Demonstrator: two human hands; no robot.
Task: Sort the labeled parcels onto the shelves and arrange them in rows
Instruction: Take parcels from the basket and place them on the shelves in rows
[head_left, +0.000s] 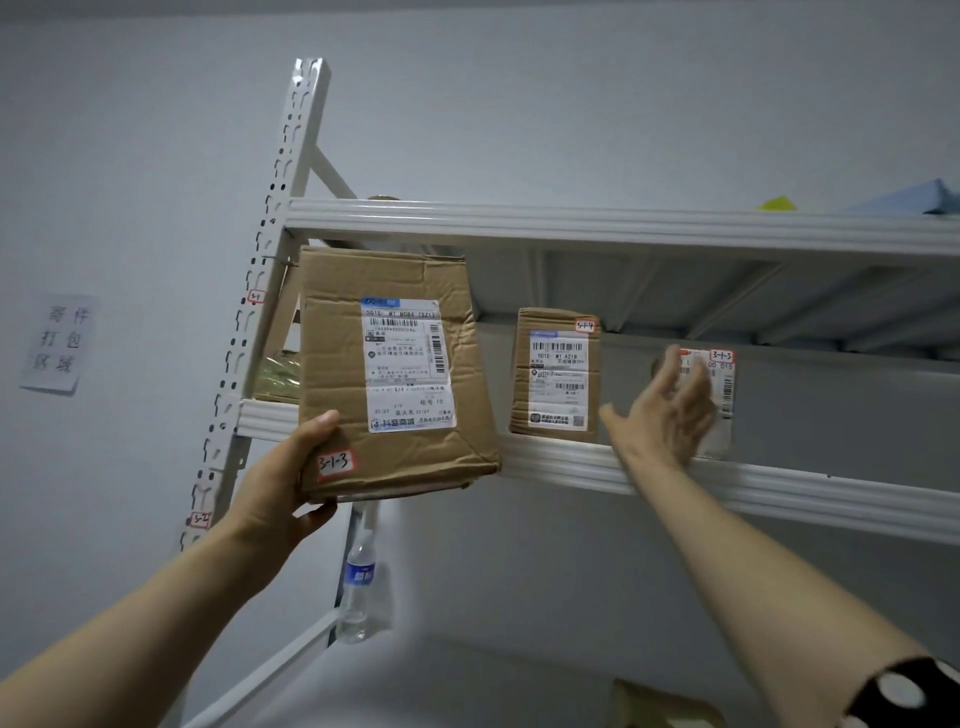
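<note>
My left hand (283, 480) grips the lower left corner of a large brown cardboard parcel (395, 364) marked "3-1-3", held up in front of the white shelf rail (561, 460). On the shelf stands a smaller brown parcel (556, 374) tagged "3-1-4". To its right stands a grey parcel (719, 400) tagged "3-1-3", partly hidden by my right hand (670, 410). That hand is spread with fingers apart, in front of the grey parcel; whether it touches it is unclear.
The white metal rack has an upper shelf (571, 223) carrying blue and yellow items at the far right. A water bottle (357, 587) hangs by the rear post below. A paper sign (60, 340) is on the left wall. A brown box (660, 706) lies low.
</note>
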